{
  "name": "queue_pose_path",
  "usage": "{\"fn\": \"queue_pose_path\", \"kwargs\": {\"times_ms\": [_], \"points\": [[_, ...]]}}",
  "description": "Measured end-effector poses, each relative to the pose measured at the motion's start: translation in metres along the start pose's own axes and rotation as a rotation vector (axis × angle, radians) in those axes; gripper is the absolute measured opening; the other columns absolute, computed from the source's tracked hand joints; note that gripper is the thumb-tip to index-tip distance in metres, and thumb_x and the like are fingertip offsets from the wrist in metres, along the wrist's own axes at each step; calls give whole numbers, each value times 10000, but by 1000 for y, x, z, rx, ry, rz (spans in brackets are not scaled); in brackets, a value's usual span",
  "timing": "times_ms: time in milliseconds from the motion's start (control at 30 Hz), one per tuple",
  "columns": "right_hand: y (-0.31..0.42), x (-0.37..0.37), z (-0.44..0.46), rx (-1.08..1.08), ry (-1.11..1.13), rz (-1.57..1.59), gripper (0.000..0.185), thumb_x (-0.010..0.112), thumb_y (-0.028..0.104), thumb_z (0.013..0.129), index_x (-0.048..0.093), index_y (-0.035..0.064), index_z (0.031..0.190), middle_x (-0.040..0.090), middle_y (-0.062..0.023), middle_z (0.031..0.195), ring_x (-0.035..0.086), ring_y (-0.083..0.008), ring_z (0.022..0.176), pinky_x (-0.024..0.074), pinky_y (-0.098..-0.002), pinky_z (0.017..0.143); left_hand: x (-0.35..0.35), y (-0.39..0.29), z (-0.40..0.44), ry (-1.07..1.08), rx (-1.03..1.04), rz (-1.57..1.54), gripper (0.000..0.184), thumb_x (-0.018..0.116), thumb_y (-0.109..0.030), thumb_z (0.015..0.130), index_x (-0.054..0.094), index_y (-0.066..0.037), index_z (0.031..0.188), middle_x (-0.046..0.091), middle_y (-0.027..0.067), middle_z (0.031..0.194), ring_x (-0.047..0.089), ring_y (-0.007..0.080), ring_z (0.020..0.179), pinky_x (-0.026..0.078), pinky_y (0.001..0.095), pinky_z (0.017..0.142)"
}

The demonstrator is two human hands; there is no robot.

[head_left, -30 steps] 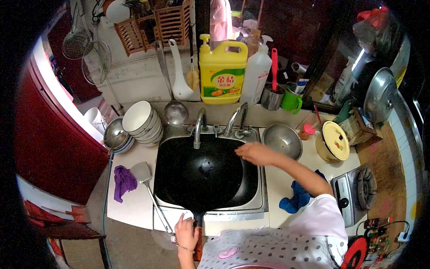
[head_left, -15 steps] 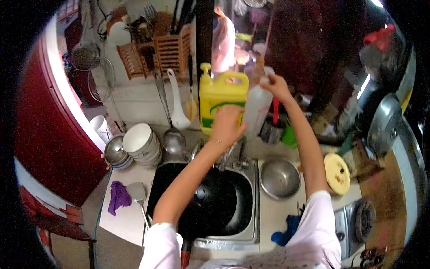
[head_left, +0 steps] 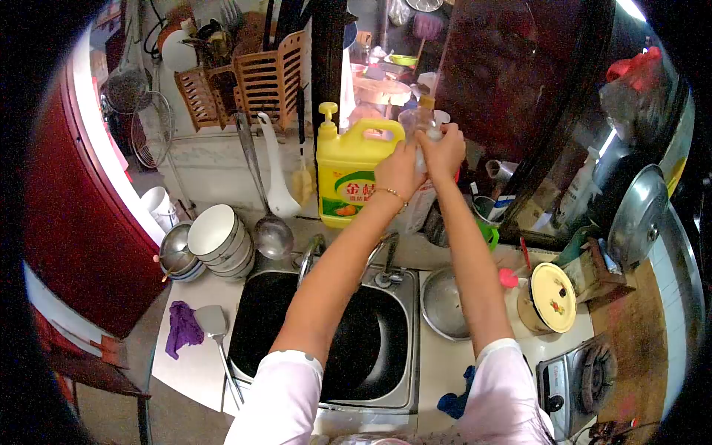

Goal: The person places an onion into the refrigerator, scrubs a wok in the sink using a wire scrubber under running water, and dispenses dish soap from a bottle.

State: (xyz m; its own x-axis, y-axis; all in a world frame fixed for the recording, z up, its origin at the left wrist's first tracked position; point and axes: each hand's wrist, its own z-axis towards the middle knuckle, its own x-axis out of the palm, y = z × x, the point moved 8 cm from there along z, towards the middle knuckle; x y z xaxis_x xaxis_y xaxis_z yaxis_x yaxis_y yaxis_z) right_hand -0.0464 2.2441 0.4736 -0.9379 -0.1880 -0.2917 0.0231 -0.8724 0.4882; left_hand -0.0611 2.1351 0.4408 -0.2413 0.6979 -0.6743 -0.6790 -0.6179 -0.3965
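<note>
My left hand (head_left: pixel 399 176) is closed around the upper part of a translucent white plastic bottle (head_left: pixel 420 208). Close beside it, my right hand (head_left: pixel 445 151) grips the top of the same bottle, with the fingers around its neck or cap. The two hands nearly touch and hide most of the bottle. Just left of them stands a large yellow detergent jug (head_left: pixel 343 159) with a pump top and a green label. Both forearms reach over the black-lined sink (head_left: pixel 348 404) and its faucet (head_left: pixel 386 278).
Stacked bowls (head_left: pixel 213 231), a ladle (head_left: pixel 273 236), a purple cloth (head_left: pixel 184 330) and a spatula (head_left: pixel 212 322) are at left. At right are a metal bowl (head_left: pixel 439 308), a lidded yellow pot (head_left: pixel 552 297), a blue cloth (head_left: pixel 452 404) and a gas stove (head_left: pixel 564 386).
My left hand has moved from the yellow jug's front to the white bottle. My right hand has stayed at the bottle's top. A red-capped item now shows near the yellow pot.
</note>
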Motion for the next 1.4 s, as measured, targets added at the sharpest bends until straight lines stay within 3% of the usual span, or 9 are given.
{"fn": "queue_pose_path", "kwargs": {"times_ms": [267,767,900,1033,1100,1200,1267,1300,1400], "points": [[-21,17,13,41,603,450,530,692,248,523,529,-6,959,570,-159,851,560,-226,740,428,-283,675,5,2,0,-16,34,-15,549,631,-339,594,399,-56,1004,465,134,914,514,302,764,432,391,628],[-17,6,-8,-80,334,111,571,635,355,603,469,12,1028,530,-157,964,520,-267,870,408,-320,743,-8,10,-17,83,-51,-70,494,631,-237,612,443,-30,1019,503,152,965,491,276,905,407,369,735],[-9,-26,-27,-60,197,346,552,615,305,657,426,-5,1074,480,-165,1053,472,-253,967,386,-313,790,-80,16,-92,49,-243,-1003,417,466,-287,771,414,-33,1097,553,128,877,493,186,916,402,292,738],[-8,-68,-75,82,250,443,356,482,218,792,436,21,1084,471,-112,1068,451,-198,980,351,-296,836,-121,53,-230,-211,-593,-1906,560,313,-440,804,296,-26,1180,398,121,1154,383,186,1056,300,327,868],[-5,-95,-133,32,255,605,300,416,202,823,470,14,1050,480,-116,1050,456,-194,969,351,-294,834,-135,70,-296,-452,-465,-2574,635,257,-507,780,262,-33,1203,343,87,1213,308,189,1120,248,357,902],[29,-92,-268,430,773,904,457,314,349,833,358,9,1134,408,-123,1137,408,-236,1026,298,-352,879,-134,82,-367,-707,-682,-2262,666,204,-533,775,228,-40,1221,240,75,1275,241,206,1163,163,386,945],[68,-77,-386,1103,1122,1301,623,273,505,793,260,36,1203,334,-121,1206,366,-257,1073,304,-390,869,-116,82,-395,-326,-945,-1166,638,182,-507,790,197,-49,1234,182,98,1293,141,231,1201,80,417,958],[105,-84,-429,1357,1375,1408,717,230,587,750,235,43,1217,294,-123,1234,326,-266,1104,282,-389,887,-115,68,-396,-162,-526,-361,573,244,-441,805,214,-56,1229,156,129,1295,115,277,1202,59,442,948],[178,-98,-445,1407,1539,1741,794,206,641,710,162,54,1242,220,-156,1262,259,-279,1144,193,-398,936,-124,66,-406,157,-559,233,543,388,-288,762,237,-15,1206,167,195,1268,97,367,1179,83,513,915]]}}
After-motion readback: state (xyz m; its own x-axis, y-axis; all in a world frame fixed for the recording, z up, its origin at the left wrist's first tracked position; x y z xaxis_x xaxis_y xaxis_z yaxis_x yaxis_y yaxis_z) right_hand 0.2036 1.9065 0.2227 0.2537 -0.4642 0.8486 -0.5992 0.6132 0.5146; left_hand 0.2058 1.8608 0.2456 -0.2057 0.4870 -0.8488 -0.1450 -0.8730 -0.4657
